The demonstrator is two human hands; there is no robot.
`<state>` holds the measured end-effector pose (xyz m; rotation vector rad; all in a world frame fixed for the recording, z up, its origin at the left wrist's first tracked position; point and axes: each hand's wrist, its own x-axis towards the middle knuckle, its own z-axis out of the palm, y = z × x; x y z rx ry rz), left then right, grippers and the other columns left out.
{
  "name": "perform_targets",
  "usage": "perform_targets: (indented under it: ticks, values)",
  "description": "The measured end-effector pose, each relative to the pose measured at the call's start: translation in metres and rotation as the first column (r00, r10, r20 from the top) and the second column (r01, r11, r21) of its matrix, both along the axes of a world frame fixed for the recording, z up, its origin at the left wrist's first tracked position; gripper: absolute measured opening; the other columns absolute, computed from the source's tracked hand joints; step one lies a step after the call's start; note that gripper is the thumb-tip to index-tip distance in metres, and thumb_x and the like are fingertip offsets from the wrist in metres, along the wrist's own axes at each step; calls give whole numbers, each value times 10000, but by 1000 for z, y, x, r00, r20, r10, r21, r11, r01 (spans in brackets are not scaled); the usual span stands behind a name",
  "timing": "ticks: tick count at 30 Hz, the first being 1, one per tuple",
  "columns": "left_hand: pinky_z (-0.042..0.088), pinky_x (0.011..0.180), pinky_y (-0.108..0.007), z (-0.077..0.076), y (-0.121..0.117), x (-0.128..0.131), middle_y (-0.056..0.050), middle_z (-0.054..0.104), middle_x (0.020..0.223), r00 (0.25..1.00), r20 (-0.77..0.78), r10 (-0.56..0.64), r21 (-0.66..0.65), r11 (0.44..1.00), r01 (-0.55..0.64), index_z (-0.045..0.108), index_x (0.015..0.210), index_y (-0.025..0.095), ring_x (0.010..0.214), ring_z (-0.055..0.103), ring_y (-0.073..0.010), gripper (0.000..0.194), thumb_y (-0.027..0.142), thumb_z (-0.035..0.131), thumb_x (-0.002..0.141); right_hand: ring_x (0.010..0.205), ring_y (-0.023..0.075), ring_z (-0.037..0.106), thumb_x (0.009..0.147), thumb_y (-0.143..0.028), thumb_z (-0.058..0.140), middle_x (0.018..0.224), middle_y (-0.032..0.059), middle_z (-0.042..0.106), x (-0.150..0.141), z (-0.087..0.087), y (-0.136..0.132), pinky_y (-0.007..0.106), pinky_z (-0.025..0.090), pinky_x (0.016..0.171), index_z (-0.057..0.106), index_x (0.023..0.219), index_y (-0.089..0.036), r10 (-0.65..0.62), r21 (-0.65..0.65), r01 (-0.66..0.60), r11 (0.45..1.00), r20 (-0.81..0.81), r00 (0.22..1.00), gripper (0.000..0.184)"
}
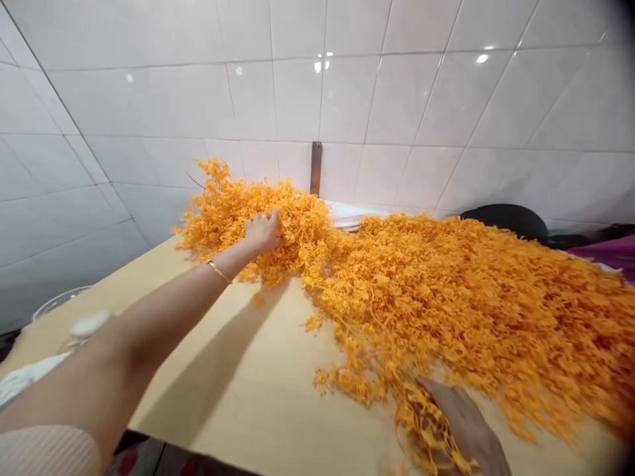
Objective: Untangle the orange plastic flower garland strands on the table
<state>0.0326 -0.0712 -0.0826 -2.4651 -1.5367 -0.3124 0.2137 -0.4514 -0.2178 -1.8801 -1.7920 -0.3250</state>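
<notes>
Tiled wall (397, 99) behind, pale counter (278, 357) below, and a huge heap of orange sprigs (471, 291) sprawls across its right side! A bushier clump (223, 211) sits far left; the left grip (262, 231) is on it, fingertips buried, closure impossible to tell. Right grip (466, 423), near edge: strands hide its fingers, can't tell either. Gold bracelet (218, 272) on the left arm.

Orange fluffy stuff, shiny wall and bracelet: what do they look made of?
Orange sprigs: perhaps plastic or dried plant, fairly matte, with thin, branching strands. Wall: probably glazed ceramic tile, glossy, with light reflections and joint lines. Bracelet: likely metal, gold-coloured, with a yellow gleam.
</notes>
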Motion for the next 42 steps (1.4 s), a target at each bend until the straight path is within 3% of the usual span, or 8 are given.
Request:
perform_targets:
  ticks: [4,10,16,25,29,32,36,42]
  values:
    - [188,964,-422,-8,-83,-24,-119,76,1395,917,68,-393,78,918,388,-79,1333,200,1234,145,-306,808,560,347,749,971,263,469,779,-500,335,1095,91,504,-5,11,1,372,370,794,343,1207,-200,-3,-48,-1,999,-90,996,523]
    - [100,976,-512,-78,-191,-36,-96,-46,1411,700,61,-711,-127,690,712,-14,1345,255,1257,-22,-355,990,740,374,574,912,264,459,776,-548,290,1027,98,502,-15,13,2,388,354,748,375,1176,-199,-52,-25,50,998,-126,991,538]
    - [91,958,-545,-96,-152,1,-92,182,1389,834,104,-543,-3,838,546,104,1344,238,1263,2,-332,725,555,364,746,893,277,443,725,-613,315,991,118,492,-17,27,-2,412,348,746,370,1186,-156,-76,7,77,997,-104,992,652]
    - [330,857,-420,-36,-158,-14,-136,514,1084,741,225,-632,-12,759,651,428,1209,189,1122,330,-331,707,538,568,610,927,248,482,736,-287,396,988,94,516,-6,61,17,366,401,730,461,1048,-176,-65,261,134,956,-257,964,337]
    - [406,580,-290,-24,-189,-20,-62,571,671,695,648,-312,-288,744,603,588,868,147,661,538,-191,491,578,464,670,872,218,480,746,-185,424,907,84,514,-20,80,27,363,406,725,473,1034,-179,61,391,-2,920,-140,988,291]
    - [365,436,-226,-33,-202,-14,-19,544,567,602,759,245,-647,383,659,542,779,143,473,516,-130,448,572,470,672,878,230,456,730,-171,466,900,111,492,-49,93,27,397,402,746,451,1088,-138,223,374,-226,900,51,973,359]
    - [452,523,-264,-48,-203,-1,-63,583,635,450,472,758,-640,-57,766,503,743,119,549,570,-150,315,432,508,713,868,212,458,730,-54,422,855,116,521,-87,94,29,434,381,815,526,984,-103,345,266,-420,868,285,894,278]
    - [351,363,-166,-26,-181,-3,29,489,509,71,597,799,-417,234,878,451,744,158,339,430,-57,112,55,459,703,1094,291,364,711,-49,416,1167,178,405,-86,65,40,499,334,872,520,1078,-134,271,208,-340,917,298,915,391]
